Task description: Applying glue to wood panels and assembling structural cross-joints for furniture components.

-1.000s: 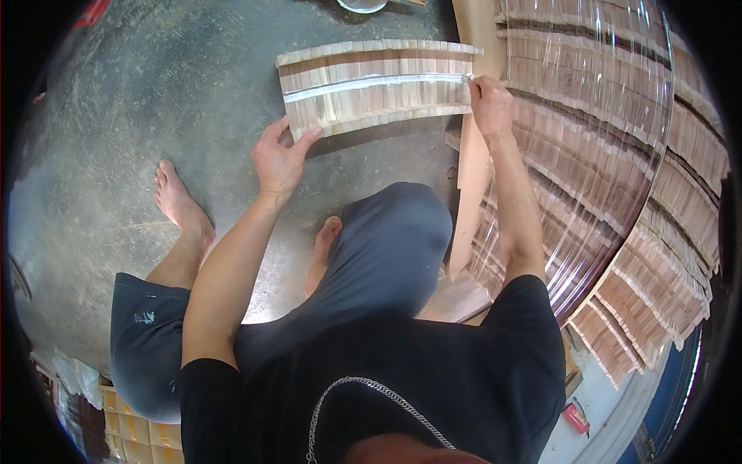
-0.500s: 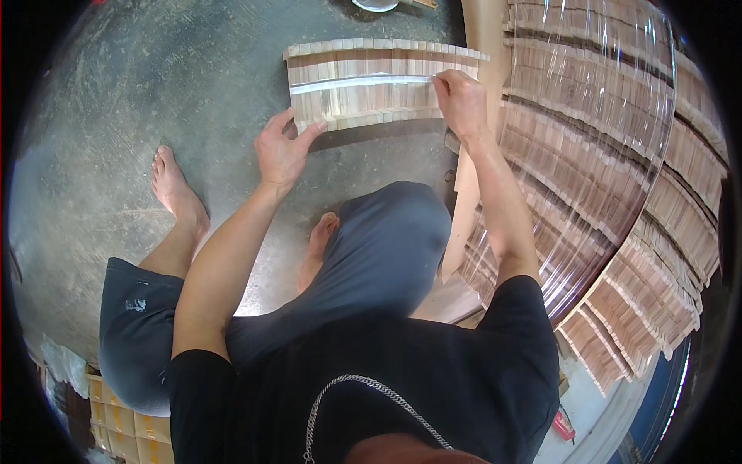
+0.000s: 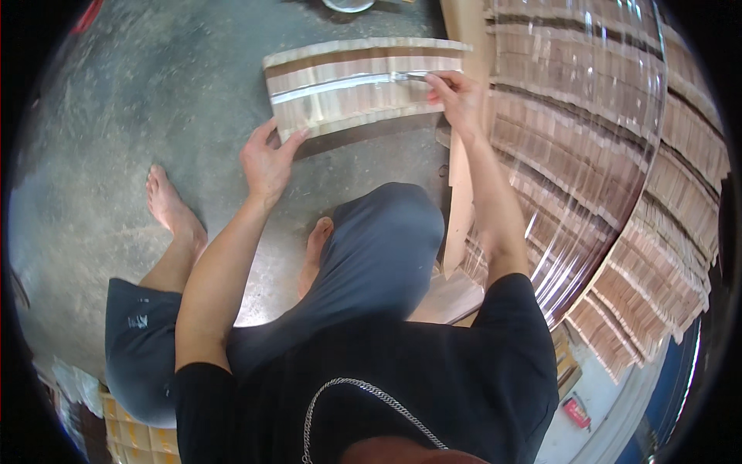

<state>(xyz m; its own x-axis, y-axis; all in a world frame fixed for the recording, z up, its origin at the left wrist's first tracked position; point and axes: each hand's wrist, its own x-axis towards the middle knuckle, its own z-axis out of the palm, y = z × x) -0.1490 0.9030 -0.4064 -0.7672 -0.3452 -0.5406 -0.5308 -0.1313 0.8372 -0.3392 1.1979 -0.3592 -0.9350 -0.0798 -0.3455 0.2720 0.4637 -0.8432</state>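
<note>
1. Slats (image 3: 355, 89) in a taped bundle lay flat on the concrete floor (image 3: 154, 100), just ahead of the seated person and beside the big stacks (image 3: 603, 155) of the same wood on the right.
2. A strip of clear tape (image 3: 340, 83) ran across the bundle from its left end toward the right.
3. The left hand (image 3: 267, 158) pressed against the bundle's near left corner, fingers spread and loosely open, thumb up against the end of the slats, bracing rather than gripping.
4. The right hand (image 3: 456, 97) sat at the bundle's right end, fingers pinched closed on the tape there, just where the strip reached the edge.
5. Both forearms reached forward from a black shirt (image 3: 386, 371), and a raised knee in grey shorts (image 3: 386, 240) stood between them.
6. A bare foot (image 3: 171, 205) rested on the floor to the left, well apart from the bundle.
7. Clear plastic sheet (image 3: 587, 193) covered the stacks on the right.
</note>
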